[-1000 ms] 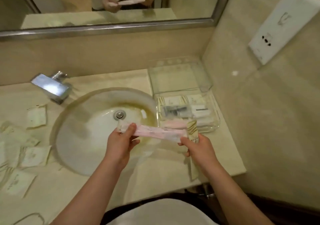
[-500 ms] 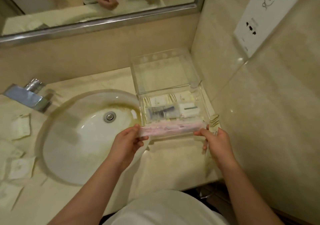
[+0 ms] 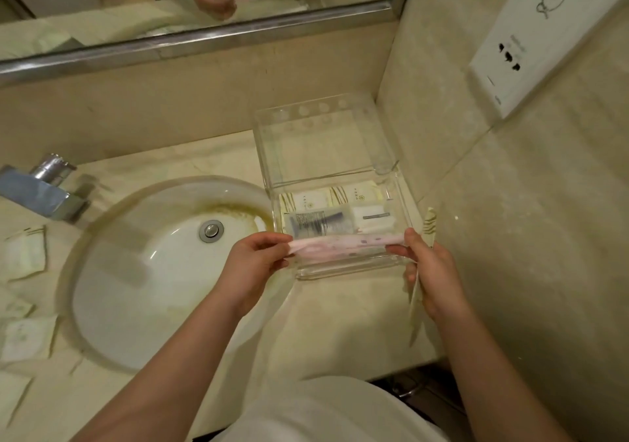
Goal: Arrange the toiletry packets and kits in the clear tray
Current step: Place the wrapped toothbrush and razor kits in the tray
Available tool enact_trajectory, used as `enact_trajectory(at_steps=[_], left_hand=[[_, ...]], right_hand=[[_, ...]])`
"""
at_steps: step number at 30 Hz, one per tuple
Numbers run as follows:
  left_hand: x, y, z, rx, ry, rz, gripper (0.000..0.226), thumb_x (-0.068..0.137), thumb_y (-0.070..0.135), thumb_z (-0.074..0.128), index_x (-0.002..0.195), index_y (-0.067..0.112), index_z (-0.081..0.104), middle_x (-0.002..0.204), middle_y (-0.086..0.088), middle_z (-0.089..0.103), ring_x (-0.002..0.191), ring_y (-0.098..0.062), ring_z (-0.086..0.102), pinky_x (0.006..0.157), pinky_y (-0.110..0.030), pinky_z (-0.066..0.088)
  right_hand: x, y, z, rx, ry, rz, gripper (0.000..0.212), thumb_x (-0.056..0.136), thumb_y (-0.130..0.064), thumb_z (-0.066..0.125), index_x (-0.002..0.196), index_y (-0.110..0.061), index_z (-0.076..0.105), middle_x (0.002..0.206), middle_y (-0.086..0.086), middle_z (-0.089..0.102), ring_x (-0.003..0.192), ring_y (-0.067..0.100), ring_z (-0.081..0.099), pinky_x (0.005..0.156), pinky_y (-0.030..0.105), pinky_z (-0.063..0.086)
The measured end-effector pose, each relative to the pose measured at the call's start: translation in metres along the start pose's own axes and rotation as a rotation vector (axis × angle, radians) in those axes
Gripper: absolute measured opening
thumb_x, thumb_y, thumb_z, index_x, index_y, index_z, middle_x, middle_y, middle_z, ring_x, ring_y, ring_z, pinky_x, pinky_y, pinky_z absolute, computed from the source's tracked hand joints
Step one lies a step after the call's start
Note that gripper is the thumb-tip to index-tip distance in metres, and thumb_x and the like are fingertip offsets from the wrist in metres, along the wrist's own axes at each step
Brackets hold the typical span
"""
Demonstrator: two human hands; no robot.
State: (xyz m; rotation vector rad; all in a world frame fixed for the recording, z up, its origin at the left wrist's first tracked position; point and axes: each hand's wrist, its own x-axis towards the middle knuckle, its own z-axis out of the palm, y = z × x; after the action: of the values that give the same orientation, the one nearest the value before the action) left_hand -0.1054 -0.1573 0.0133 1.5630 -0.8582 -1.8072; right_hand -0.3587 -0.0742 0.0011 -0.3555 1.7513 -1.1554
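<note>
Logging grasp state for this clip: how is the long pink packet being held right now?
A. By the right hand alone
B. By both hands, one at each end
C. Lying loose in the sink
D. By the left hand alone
B: the left hand pinches one end of the pink packet and the right hand the other, over the clear tray.

My counter is pale beige stone around the sunken basin. At the frame's left edge lie loose cream packets — at upper right the clear tray sits in the corner.
</note>
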Motion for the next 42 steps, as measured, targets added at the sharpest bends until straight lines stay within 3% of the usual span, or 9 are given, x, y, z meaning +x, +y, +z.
enact_trajectory(at_steps=[6, 9, 13, 19, 25, 30, 33, 38, 42], left_hand=[[0.006, 0.000, 0.001, 0.122, -0.028, 0.104, 0.015, 0.087, -0.003, 0.060, 0.086, 0.003, 0.073, 0.093, -0.011, 0.071, 0.084, -0.019, 0.065, 0.077, -0.031, 0.052], [0.013, -0.003, 0.005, 0.278, 0.048, 0.164, 0.020, 0.087, -0.004, 0.058, 0.095, 0.008, 0.071, 0.091, -0.008, 0.072, 0.081, -0.013, 0.063, 0.076, -0.025, 0.050], [0.022, -0.008, 0.012, 0.395, 0.121, 0.201, 0.018, 0.083, -0.004, 0.064, 0.083, 0.012, 0.071, 0.080, -0.004, 0.069, 0.071, -0.010, 0.061, 0.064, -0.012, 0.048], [0.032, -0.013, 0.019, 0.581, 0.261, 0.307, 0.012, 0.080, -0.001, 0.064, 0.079, 0.010, 0.068, 0.074, -0.004, 0.067, 0.067, -0.014, 0.057, 0.061, -0.015, 0.044], [0.031, -0.016, 0.022, 0.768, 0.304, 0.406, 0.017, 0.081, -0.001, 0.056, 0.077, 0.014, 0.064, 0.077, 0.000, 0.063, 0.075, -0.018, 0.058, 0.061, -0.019, 0.041], [0.029, -0.029, 0.030, 1.297, 0.233, 0.726, 0.033, 0.076, 0.010, 0.058, 0.109, 0.011, 0.065, 0.117, -0.011, 0.061, 0.112, -0.034, 0.053, 0.089, -0.042, 0.046], [0.024, -0.044, 0.043, 1.511, -0.045, 0.783, 0.060, 0.089, 0.039, 0.047, 0.142, 0.010, 0.042, 0.152, -0.011, 0.035, 0.144, -0.036, 0.022, 0.115, -0.052, 0.024], [0.023, -0.063, 0.052, 1.707, -0.200, 0.699, 0.077, 0.093, 0.061, 0.020, 0.154, 0.017, 0.003, 0.162, -0.007, -0.001, 0.146, -0.030, -0.017, 0.118, -0.052, -0.005], [0.021, -0.058, 0.053, 1.604, -0.165, 0.742, 0.076, 0.092, 0.061, 0.021, 0.153, 0.018, 0.006, 0.162, -0.007, -0.001, 0.146, -0.028, -0.018, 0.118, -0.049, -0.010]], right_hand=[[0.012, 0.002, -0.007, -0.057, 0.026, 0.006, 0.005, 0.085, -0.024, 0.066, 0.081, -0.020, 0.067, 0.056, -0.007, 0.054, 0.043, 0.009, 0.042, 0.047, 0.027, 0.038], [0.015, 0.005, -0.007, -0.132, 0.061, -0.029, 0.002, 0.082, -0.021, 0.068, 0.084, -0.020, 0.069, 0.069, -0.004, 0.064, 0.055, 0.014, 0.052, 0.054, 0.033, 0.046], [0.025, 0.007, -0.003, -0.177, 0.172, -0.056, 0.005, 0.081, -0.014, 0.069, 0.084, -0.017, 0.068, 0.072, 0.002, 0.065, 0.054, 0.018, 0.053, 0.053, 0.031, 0.048], [0.040, 0.011, 0.003, -0.359, 0.277, -0.150, 0.008, 0.081, -0.019, 0.069, 0.075, -0.021, 0.064, 0.073, -0.004, 0.069, 0.068, 0.020, 0.065, 0.066, 0.036, 0.053], [0.043, 0.011, 0.012, -0.688, 0.343, -0.223, 0.014, 0.081, -0.029, 0.066, 0.083, -0.015, 0.065, 0.073, -0.002, 0.067, 0.067, 0.025, 0.063, 0.061, 0.034, 0.052], [0.042, 0.010, 0.013, -0.866, 0.387, -0.306, 0.020, 0.081, -0.032, 0.066, 0.088, -0.014, 0.064, 0.078, 0.004, 0.069, 0.066, 0.028, 0.058, 0.059, 0.033, 0.050], [0.042, 0.007, 0.016, -0.882, 0.391, -0.299, 0.019, 0.081, -0.032, 0.066, 0.086, -0.014, 0.064, 0.078, 0.004, 0.068, 0.065, 0.026, 0.054, 0.058, 0.031, 0.046], [0.043, 0.008, 0.012, -0.819, 0.368, -0.285, 0.042, 0.078, -0.053, 0.065, 0.099, -0.017, 0.066, 0.086, -0.001, 0.072, 0.075, 0.024, 0.065, 0.064, 0.034, 0.054], [0.029, -0.004, 0.009, -0.680, 0.352, -0.354, 0.041, 0.091, -0.049, 0.055, 0.095, -0.009, 0.061, 0.085, 0.008, 0.068, 0.075, 0.027, 0.061, 0.063, 0.032, 0.041]])
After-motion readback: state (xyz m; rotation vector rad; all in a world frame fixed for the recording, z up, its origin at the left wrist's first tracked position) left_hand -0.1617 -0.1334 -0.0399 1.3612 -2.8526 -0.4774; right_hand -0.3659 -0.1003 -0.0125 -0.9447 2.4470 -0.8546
